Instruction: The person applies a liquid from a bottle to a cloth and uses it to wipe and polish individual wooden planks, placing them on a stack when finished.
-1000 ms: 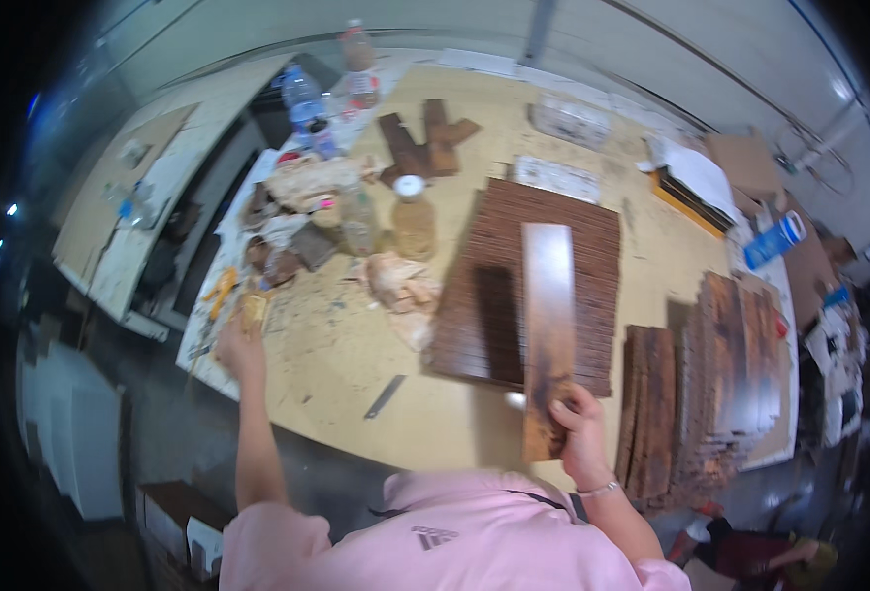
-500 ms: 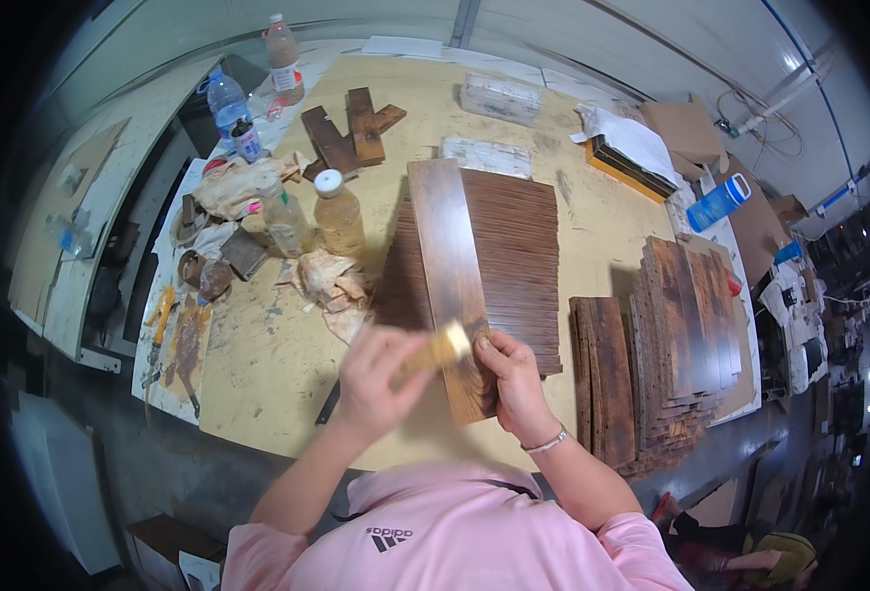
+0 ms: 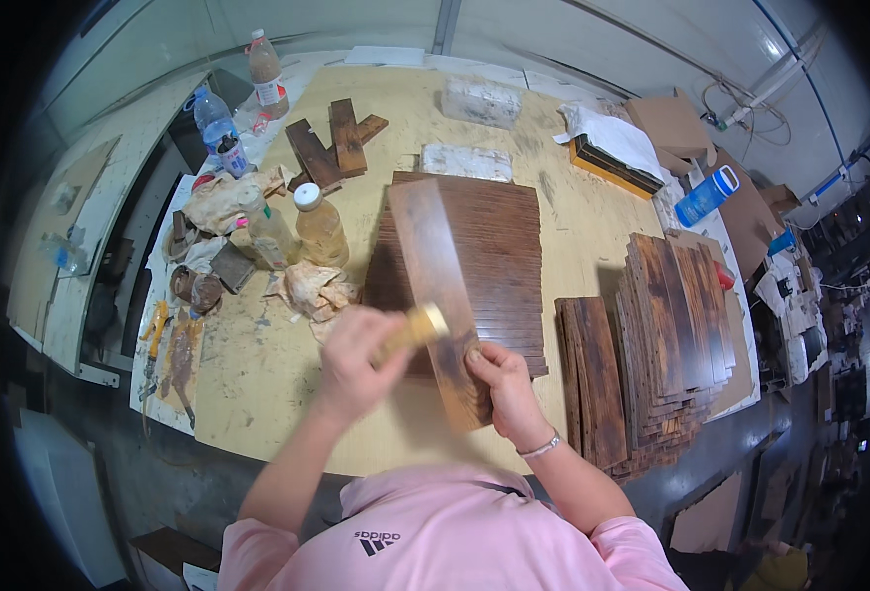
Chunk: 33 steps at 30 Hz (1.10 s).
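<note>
My left hand (image 3: 356,360), smeared by motion, is closed round a yellowish, stubby cylinder (image 3: 410,333) with a pale end; its exact kind is too blurred to tell. The cylinder's end is at the left edge of a long brown wooden plank (image 3: 438,261); whether they touch cannot be made out. Gripping the plank's near end is my right hand (image 3: 509,389), thumb on the top face and fingers along its right side and below. The plank slants away from me over a broad stack of dark brown planks (image 3: 504,266).
Planks with mottled faces (image 3: 666,325) are piled at the right. On the left are a white-capped bottle (image 3: 322,231), crumpled rags (image 3: 315,291) and a yellow-handled tool (image 3: 156,325). Short wood pieces (image 3: 346,138) and whitish blocks (image 3: 479,103) lie farther back.
The whole view has shifted a little. My left hand and the cylinder have moved farther from me along the plank. The plank has come slightly toward me, still in my right hand.
</note>
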Each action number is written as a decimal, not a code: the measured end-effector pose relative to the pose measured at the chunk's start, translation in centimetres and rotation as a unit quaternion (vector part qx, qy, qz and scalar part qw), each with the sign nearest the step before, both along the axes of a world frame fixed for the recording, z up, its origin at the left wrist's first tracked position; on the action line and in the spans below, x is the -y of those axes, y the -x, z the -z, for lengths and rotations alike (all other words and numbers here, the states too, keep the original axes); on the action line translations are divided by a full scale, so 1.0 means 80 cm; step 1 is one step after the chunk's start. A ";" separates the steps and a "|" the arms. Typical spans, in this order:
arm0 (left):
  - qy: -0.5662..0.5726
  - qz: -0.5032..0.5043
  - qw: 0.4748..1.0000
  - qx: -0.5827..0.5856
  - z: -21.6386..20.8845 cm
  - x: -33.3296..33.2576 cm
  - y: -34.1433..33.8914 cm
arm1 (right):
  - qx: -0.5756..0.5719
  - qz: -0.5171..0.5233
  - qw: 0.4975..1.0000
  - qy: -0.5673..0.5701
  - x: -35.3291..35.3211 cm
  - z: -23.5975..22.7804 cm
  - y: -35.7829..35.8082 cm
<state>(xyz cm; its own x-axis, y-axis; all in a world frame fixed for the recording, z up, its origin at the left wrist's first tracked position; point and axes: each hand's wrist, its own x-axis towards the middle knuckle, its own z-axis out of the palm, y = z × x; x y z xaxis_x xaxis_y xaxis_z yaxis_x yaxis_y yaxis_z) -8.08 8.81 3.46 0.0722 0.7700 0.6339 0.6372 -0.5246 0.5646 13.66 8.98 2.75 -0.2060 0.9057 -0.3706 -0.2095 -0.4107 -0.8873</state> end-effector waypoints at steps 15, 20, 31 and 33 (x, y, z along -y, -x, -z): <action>0.015 -0.102 0.994 0.024 -0.012 -0.014 0.037 | 0.026 -0.083 0.996 0.033 0.046 0.016 -0.037; 0.031 -0.237 0.968 0.075 0.013 -0.036 0.132 | 0.072 -0.135 0.988 0.007 0.055 0.010 -0.047; 0.227 -0.614 0.754 -0.057 0.161 0.120 0.386 | 0.163 -0.117 0.979 -0.033 0.071 0.038 -0.062; 0.283 -0.604 0.739 -0.091 0.177 0.138 0.399 | 0.156 -0.111 0.981 -0.009 0.071 0.036 -0.050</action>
<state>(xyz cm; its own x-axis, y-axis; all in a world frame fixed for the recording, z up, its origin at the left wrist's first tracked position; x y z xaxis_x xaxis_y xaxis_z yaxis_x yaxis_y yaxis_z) -40.00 -2.22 -10.66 -0.8409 0.4801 0.2496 0.5397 0.7776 0.3226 17.65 3.32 -0.10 -0.2773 0.8586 -0.4312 0.1667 -0.3990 -0.9017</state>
